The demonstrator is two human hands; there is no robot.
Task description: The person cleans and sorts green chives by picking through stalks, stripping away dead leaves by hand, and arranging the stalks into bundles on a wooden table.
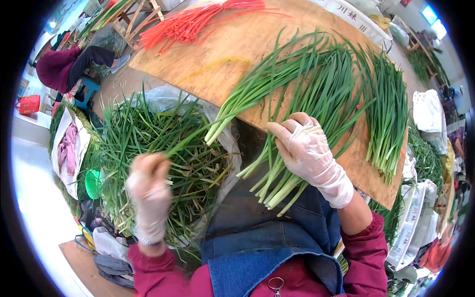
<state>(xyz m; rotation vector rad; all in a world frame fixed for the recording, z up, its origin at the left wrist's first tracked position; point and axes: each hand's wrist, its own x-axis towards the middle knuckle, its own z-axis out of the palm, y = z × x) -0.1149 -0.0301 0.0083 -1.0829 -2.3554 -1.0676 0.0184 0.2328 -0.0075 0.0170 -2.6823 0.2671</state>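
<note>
Both hands wear thin whitish gloves. My left hand [149, 190] is over the heap of loose leaves [133, 128], fingers pinched on a green stalk [185, 141] that points up and right. My right hand [302, 146] is at the near edge of the wooden board [198, 59], its thumb and fingers closed at the middle bunch of green stalks [321, 94]. The white ends of that bunch hang over the board's edge. Left of it lie several loose stalks [247, 96], and to the right is another bunch [386, 114].
Red ties [188, 24] lie at the board's far left. A seated person [59, 67] is at the upper left, near a blue stool [88, 91]. White crates [410, 227] stand at the right. A green bowl [93, 184] is left of the heap.
</note>
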